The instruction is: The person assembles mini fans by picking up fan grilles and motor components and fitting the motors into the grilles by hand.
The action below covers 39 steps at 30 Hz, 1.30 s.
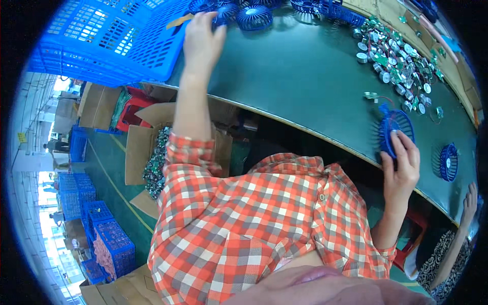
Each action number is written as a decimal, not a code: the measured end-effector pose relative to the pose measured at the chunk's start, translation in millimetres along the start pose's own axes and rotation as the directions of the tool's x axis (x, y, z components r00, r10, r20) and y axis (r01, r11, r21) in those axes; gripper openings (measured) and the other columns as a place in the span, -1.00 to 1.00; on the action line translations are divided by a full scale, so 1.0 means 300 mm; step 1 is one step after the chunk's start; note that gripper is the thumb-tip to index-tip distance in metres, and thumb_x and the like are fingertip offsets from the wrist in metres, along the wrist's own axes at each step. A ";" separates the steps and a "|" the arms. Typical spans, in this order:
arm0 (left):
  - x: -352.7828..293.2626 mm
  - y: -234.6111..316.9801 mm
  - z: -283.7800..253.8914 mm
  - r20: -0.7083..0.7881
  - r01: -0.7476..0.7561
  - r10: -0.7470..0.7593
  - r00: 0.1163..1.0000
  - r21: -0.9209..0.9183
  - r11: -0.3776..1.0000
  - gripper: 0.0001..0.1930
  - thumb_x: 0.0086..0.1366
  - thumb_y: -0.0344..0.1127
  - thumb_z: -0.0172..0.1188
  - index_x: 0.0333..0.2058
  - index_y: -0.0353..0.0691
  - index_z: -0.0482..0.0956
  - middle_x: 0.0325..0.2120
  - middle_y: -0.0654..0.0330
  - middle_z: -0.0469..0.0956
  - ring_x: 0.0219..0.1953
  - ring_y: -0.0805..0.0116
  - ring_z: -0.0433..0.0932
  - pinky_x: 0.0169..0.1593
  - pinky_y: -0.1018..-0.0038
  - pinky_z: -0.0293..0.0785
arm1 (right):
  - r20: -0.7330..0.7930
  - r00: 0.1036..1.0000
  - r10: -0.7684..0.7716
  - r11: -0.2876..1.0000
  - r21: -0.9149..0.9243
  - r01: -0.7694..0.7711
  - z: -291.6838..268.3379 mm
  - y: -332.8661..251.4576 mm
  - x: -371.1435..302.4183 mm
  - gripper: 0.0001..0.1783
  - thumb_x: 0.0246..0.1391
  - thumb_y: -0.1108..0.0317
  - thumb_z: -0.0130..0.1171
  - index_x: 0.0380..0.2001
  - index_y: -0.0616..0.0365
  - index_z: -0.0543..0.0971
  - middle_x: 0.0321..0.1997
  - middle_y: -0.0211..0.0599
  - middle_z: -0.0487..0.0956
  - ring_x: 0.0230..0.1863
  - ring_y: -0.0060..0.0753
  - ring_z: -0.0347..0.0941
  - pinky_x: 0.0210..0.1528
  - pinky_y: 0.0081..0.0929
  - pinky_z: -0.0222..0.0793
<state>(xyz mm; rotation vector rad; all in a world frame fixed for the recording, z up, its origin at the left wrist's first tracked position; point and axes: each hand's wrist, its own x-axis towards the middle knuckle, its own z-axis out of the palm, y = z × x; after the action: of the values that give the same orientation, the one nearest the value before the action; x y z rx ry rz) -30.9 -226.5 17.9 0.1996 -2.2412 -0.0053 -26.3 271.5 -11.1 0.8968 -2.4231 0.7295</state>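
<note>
In my right hand is a round blue plastic fan housing with slatted sides, gripped at its near rim close to the table's front edge. Beside its far side lies a small motor with a green board, and a thin wire runs from there toward the housing. My left hand reaches to the far left of the table, fingers and thumb apart, nothing seen in it. Just past those fingertips sit several blue fan housings. A brown strip lies at the blue crate's edge by that hand.
A large blue crate stands at the left on the green table. Small motors with green boards are heaped at the far right. Another blue housing sits right, near a co-worker's hand. Below left stands a filled cardboard box.
</note>
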 end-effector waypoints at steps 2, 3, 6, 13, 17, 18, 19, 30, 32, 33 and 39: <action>0.034 -0.122 0.010 0.203 0.113 -0.148 0.968 0.174 0.978 -0.53 0.27 -0.06 0.27 0.08 -0.16 0.59 0.07 -0.04 0.59 0.15 -0.10 0.51 0.22 0.12 0.41 | -0.034 0.996 0.087 0.994 -0.058 -0.089 -0.051 0.053 -0.013 -0.51 0.01 0.50 0.39 0.08 0.14 0.64 0.08 -0.11 0.60 0.10 -0.05 0.52 0.19 -0.21 0.42; 0.043 -0.168 0.017 0.354 0.170 -0.260 0.898 0.267 0.949 -0.51 0.29 0.01 0.24 0.08 -0.14 0.59 0.03 -0.05 0.62 0.09 -0.10 0.55 0.18 0.10 0.45 | -0.055 0.992 0.117 0.984 -0.131 -0.123 -0.075 0.081 -0.021 -0.54 0.05 0.47 0.37 0.08 0.16 0.64 0.08 -0.10 0.60 0.10 -0.05 0.53 0.19 -0.23 0.41; 0.038 -0.190 0.037 0.524 0.096 -0.335 0.783 0.430 0.898 -0.60 0.30 0.02 0.21 -0.07 -0.14 0.65 -0.15 -0.15 0.65 -0.04 -0.13 0.62 0.01 0.05 0.49 | -0.099 0.965 0.243 0.934 -0.246 -0.260 -0.133 0.169 -0.053 -0.60 0.17 0.44 0.30 0.09 0.20 0.62 0.11 -0.08 0.59 0.14 -0.08 0.52 0.22 -0.28 0.37; 0.037 -0.018 -0.129 0.177 0.356 -0.313 0.933 -0.335 0.872 -0.83 0.32 -0.32 0.27 -0.17 -0.25 0.66 -0.16 0.06 0.67 -0.09 0.01 0.62 0.08 0.28 0.50 | -0.209 0.888 0.409 0.713 -0.534 -0.454 -0.249 0.370 -0.071 -0.59 0.22 0.17 0.26 0.05 0.17 0.64 0.12 -0.11 0.60 0.14 -0.01 0.53 0.20 -0.21 0.40; -0.040 0.422 -0.091 0.062 -0.210 0.266 0.962 -0.453 0.866 -0.84 0.15 -0.54 0.31 -0.26 -0.26 0.63 -0.11 0.09 0.63 0.11 0.05 0.54 0.23 0.20 0.41 | -0.285 0.916 0.283 0.550 -0.734 -0.399 -0.206 0.414 -0.071 -0.60 0.24 0.19 0.22 0.10 0.05 0.62 0.12 -0.18 0.61 0.16 -0.08 0.50 0.20 -0.20 0.39; -0.064 0.491 -0.086 0.093 -0.265 0.359 0.929 -0.511 0.818 -0.85 0.13 -0.55 0.30 -0.30 -0.26 0.61 -0.07 0.09 0.61 0.16 0.01 0.50 0.23 0.16 0.40 | -0.290 0.915 0.281 0.547 -0.735 -0.401 -0.196 0.395 -0.044 -0.60 0.24 0.19 0.22 0.10 0.05 0.62 0.12 -0.18 0.61 0.16 -0.08 0.50 0.20 -0.20 0.39; -0.101 0.543 -0.079 0.122 -0.310 0.448 0.885 -0.563 0.766 -0.86 0.10 -0.55 0.29 -0.33 -0.26 0.59 -0.03 0.09 0.59 0.20 -0.04 0.47 0.24 0.12 0.39 | -0.242 0.938 0.246 0.661 -0.667 -0.345 -0.186 0.369 -0.007 -0.61 0.24 0.21 0.22 0.10 0.05 0.61 0.09 -0.17 0.62 0.13 -0.06 0.52 0.18 -0.20 0.40; -0.218 0.683 -0.076 0.042 -0.280 0.465 0.884 -0.749 0.600 -0.73 0.07 -0.51 0.35 -0.21 -0.16 0.65 0.08 0.07 0.54 0.30 -0.10 0.38 0.31 -0.02 0.32 | 0.166 0.910 0.379 0.871 -0.398 -0.289 -0.116 0.420 0.240 -0.75 0.27 0.26 0.15 -0.07 0.15 0.59 -0.22 0.01 0.65 -0.11 0.15 0.59 -0.06 -0.09 0.46; -0.233 0.716 -0.094 0.133 -0.227 0.467 0.874 -0.740 0.634 -0.70 0.07 -0.47 0.38 -0.17 -0.15 0.64 0.11 0.07 0.52 0.32 -0.10 0.36 0.31 -0.05 0.30 | 0.195 0.886 0.420 0.853 -0.419 -0.312 -0.109 0.395 0.231 -0.77 0.27 0.26 0.15 -0.12 0.17 0.58 -0.24 0.03 0.65 -0.12 0.16 0.59 -0.06 -0.07 0.46; -0.231 0.725 -0.094 0.214 -0.186 0.476 0.853 -0.728 0.660 -0.65 0.07 -0.43 0.42 -0.13 -0.14 0.64 0.13 0.06 0.50 0.33 -0.10 0.34 0.31 -0.08 0.29 | 0.143 0.908 0.393 0.858 -0.413 -0.306 -0.105 0.398 0.223 -0.79 0.28 0.27 0.15 -0.15 0.18 0.57 -0.25 0.02 0.65 -0.14 0.15 0.59 -0.08 -0.10 0.47; -0.241 0.709 -0.078 0.181 -0.163 0.437 0.881 -0.751 0.639 -0.62 0.03 -0.38 0.47 -0.12 -0.15 0.63 0.18 0.01 0.46 0.36 -0.14 0.30 0.32 -0.03 0.29 | -0.289 0.955 0.070 0.905 -0.385 -0.183 -0.166 0.316 0.166 -0.89 0.26 0.38 0.21 -0.20 0.17 0.59 -0.30 -0.09 0.64 -0.30 -0.09 0.61 -0.22 -0.33 0.51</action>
<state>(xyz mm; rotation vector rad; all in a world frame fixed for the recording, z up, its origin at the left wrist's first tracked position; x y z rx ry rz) 1.5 -4.4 -7.8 -0.6761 -2.4068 -0.7958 -114.6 341.0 24.9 0.4430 -2.2775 0.3350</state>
